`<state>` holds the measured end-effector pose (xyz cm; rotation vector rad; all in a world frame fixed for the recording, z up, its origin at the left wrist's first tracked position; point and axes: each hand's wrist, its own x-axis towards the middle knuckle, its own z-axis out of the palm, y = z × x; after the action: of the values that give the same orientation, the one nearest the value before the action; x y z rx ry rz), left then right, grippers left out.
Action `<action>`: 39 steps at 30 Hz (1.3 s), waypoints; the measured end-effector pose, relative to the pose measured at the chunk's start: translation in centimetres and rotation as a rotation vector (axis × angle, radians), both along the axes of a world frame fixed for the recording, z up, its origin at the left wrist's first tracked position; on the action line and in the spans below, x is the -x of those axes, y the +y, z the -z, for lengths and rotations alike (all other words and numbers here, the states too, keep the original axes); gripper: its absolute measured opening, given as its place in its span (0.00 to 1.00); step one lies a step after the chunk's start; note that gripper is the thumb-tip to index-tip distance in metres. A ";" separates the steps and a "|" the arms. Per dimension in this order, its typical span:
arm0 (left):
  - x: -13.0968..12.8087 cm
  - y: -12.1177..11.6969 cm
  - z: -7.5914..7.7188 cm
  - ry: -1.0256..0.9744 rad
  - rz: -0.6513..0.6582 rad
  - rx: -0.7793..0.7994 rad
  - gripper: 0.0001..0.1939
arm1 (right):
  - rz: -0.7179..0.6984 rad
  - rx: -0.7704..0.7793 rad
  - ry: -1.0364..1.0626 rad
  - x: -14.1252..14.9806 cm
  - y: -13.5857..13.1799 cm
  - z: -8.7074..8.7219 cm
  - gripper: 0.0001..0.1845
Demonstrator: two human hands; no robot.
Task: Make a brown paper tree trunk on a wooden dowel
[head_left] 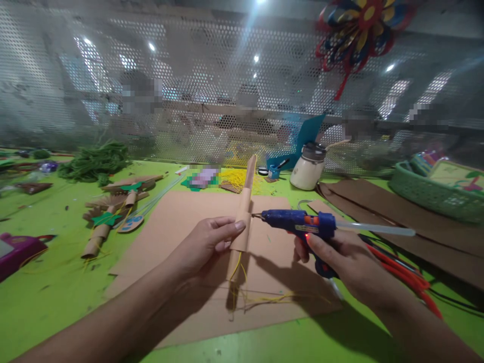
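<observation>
My left hand point(209, 242) pinches a brown cardboard tube point(241, 222), made of a wide band wrapped round a longer, thinner roll. Yellow string point(242, 267) trails from the roll's near end. In my right hand point(340, 257) is a blue hot glue gun point(295, 221), with a red light showing near my thumb and a clear glue stick point(378, 229) jutting from its back. The gun's metal nozzle is at the right edge of the band; whether it touches cannot be told. Flat brown cardboard sheets point(181, 217) lie beneath both hands.
Finished-looking cardboard figures with green stars point(107, 217) lie at left, near green yarn point(96, 161) and a purple object point(18, 249). Behind stand a cream jar point(308, 169) and a blue paint pot point(274, 172). At right are a green basket point(431, 194) and orange cord point(401, 267).
</observation>
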<state>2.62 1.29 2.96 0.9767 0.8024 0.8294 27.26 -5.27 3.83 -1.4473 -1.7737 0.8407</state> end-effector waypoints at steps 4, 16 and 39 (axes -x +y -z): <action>0.0 0.1 0.0 -0.013 -0.001 -0.017 0.10 | -0.004 0.027 0.009 0.1 -0.1 -0.1 0.27; 0.0 0.2 -0.2 -0.011 -0.035 0.005 0.11 | -0.062 0.022 0.066 -0.3 -0.2 0.1 0.26; 0.1 0.5 0.0 -0.008 -0.055 0.012 0.11 | -0.104 0.062 0.012 -0.7 -0.2 0.1 0.25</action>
<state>2.54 1.82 2.94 0.9437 0.8298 0.8748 27.92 -5.42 3.71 -1.3957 -1.8420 0.9640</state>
